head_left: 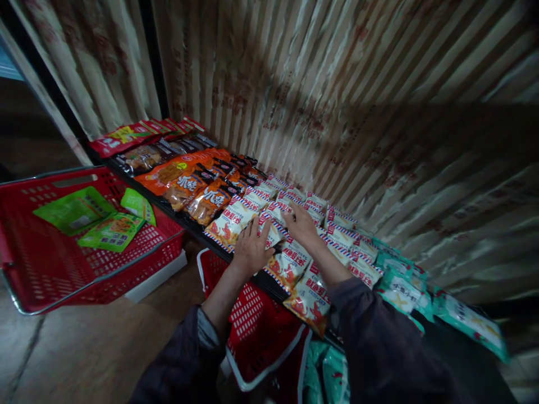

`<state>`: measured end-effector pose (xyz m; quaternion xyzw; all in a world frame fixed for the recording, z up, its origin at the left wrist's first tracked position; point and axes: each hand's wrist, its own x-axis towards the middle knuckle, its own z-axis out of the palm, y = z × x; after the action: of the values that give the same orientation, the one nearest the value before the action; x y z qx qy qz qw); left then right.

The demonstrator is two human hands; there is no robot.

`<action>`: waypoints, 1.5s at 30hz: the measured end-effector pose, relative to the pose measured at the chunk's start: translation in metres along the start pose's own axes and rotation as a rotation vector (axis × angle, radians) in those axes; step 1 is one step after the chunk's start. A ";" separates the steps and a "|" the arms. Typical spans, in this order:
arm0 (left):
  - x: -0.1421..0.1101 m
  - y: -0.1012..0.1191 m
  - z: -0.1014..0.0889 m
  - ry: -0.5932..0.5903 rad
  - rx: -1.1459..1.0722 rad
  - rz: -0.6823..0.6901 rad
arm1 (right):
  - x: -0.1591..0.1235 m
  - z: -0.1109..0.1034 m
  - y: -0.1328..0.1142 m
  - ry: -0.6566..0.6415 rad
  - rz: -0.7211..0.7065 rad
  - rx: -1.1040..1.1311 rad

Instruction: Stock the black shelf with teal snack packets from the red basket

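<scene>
My left hand (251,248) lies with fingers stretched flat on a row of white, red and blue snack bags (236,219) laid out on a low dark shelf (189,227). My right hand (300,223) rests just to its right, fingers spread over more of the same bags (341,235). Neither hand grips a bag. Orange snack bags (185,179) lie further left along the shelf, and teal bags (400,286) lie to the right.
A red plastic basket (50,280) at the left holds three green packets (112,231). A second red basket (261,331) sits below my arms with teal bags (332,376) beside it. A striped curtain (337,112) hangs behind the shelf.
</scene>
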<state>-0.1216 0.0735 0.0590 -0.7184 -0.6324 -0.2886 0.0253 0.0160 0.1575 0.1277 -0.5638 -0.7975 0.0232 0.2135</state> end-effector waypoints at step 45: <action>-0.001 0.010 0.014 0.274 -0.104 0.009 | -0.129 0.014 -0.012 0.145 0.037 -0.294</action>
<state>-0.1068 0.0760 0.0500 -0.6755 -0.6041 -0.4160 0.0753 0.0356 0.0389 0.0781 -0.6037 -0.7643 -0.1305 0.1855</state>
